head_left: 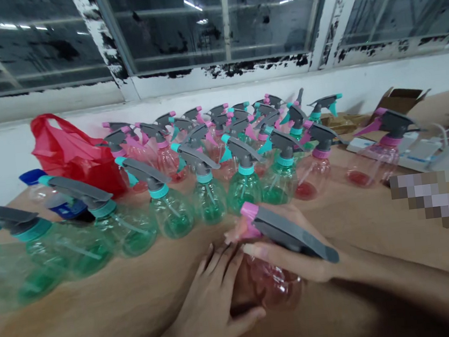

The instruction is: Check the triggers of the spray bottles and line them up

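Observation:
A clear pink spray bottle (276, 284) with a grey trigger head (292, 234) and a pink collar stands on the brown table (84, 325) in front of me. My left hand (217, 302) wraps round the bottle's left side. My right hand (295, 255) closes over the trigger head from the right. Behind it stand several green and pink spray bottles (211, 191) in rows, all with grey trigger heads.
A red plastic bag (72, 153) lies at the back left against the white wall. An open cardboard box (399, 100) and white packets (425, 151) sit at the far right. One pink bottle (373, 159) stands apart on the right. A blurred patch covers something at the right edge.

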The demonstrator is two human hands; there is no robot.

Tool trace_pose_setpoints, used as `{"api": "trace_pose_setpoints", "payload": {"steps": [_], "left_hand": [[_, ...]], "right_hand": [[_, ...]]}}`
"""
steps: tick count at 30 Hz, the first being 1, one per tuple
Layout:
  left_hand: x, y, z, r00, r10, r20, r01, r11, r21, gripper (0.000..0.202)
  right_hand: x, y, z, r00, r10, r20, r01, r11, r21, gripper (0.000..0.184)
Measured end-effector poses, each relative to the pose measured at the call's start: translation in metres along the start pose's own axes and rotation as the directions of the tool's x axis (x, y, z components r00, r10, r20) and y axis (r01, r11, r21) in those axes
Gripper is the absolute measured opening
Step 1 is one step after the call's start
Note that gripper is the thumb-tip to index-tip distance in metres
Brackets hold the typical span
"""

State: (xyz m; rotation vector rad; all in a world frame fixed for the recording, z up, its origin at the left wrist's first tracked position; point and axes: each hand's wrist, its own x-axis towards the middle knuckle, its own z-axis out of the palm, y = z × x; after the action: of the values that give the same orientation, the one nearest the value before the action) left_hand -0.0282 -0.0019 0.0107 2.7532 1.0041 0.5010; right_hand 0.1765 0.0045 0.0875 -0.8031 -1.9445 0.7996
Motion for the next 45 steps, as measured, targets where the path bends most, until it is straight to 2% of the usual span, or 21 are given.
{"api": "trace_pose_setpoints", "payload": {"steps": [5,12,16,21,26,34,39,45], "left_hand": [[-0.002,0.000,0.001,1.000,0.015,0.010,-0.015,0.995,0.094,0.070],[-0.004,-0.006,0.009,0.999,0.029,0.035,-0.033,0.991,0.126,0.068],[-0.004,-0.006,0.008,0.999,0.028,0.028,-0.031,0.990,0.136,0.063],[-0.004,-0.005,0.008,0.999,0.033,0.027,-0.037,0.989,0.140,0.060],[-0.001,-0.002,0.004,0.998,0.037,0.045,-0.043,0.988,0.147,0.055],[-0.002,-0.003,0.005,0.998,0.038,0.055,-0.046,0.985,0.164,0.055],[-0.002,-0.003,0.005,0.998,0.039,0.055,-0.049,0.983,0.177,0.056],[-0.003,-0.004,0.007,0.998,0.037,0.055,-0.046,0.982,0.185,0.055]], "right_hand": [[-0.004,0.007,0.003,0.999,0.032,-0.039,-0.030,0.999,0.046,0.029],[-0.005,0.009,0.004,0.998,0.037,-0.057,-0.032,0.995,0.096,0.035],[-0.006,0.011,0.003,0.999,0.020,-0.044,-0.018,0.999,0.049,0.035],[-0.007,0.014,0.004,0.998,0.034,-0.049,-0.028,0.993,0.116,0.033],[-0.006,0.015,0.005,0.999,0.037,-0.036,-0.033,0.994,0.108,0.029],[-0.004,0.015,0.004,0.999,0.023,-0.044,-0.017,0.991,0.133,0.028],[-0.005,0.016,0.004,0.997,-0.017,-0.073,0.022,0.997,0.077,0.027],[-0.005,0.016,0.005,0.997,-0.001,-0.071,0.007,0.997,0.079,0.031]]}}
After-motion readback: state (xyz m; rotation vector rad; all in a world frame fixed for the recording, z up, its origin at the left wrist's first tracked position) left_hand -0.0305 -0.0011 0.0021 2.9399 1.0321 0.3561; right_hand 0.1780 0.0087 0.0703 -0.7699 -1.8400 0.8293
